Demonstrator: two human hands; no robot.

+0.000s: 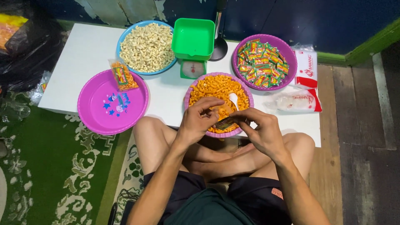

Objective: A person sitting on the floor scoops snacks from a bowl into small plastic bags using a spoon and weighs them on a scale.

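Note:
My left hand (199, 121) and my right hand (259, 130) meet over the near rim of a purple bowl (246, 89) full of orange puffed snacks. Between their fingertips they pinch a small clear plastic packet (225, 123). A white spoon (233, 99) lies in the orange snacks just beyond my fingers. I sit cross-legged with my knees under the low white table (171, 89).
On the table stand a blue bowl (125, 35) of pale puffed snacks, a green kitchen scale (193, 41), a purple bowl (291, 62) of small green sachets, an empty magenta tray (96, 116) with one filled packet (122, 75), and plastic bag packs (306, 66).

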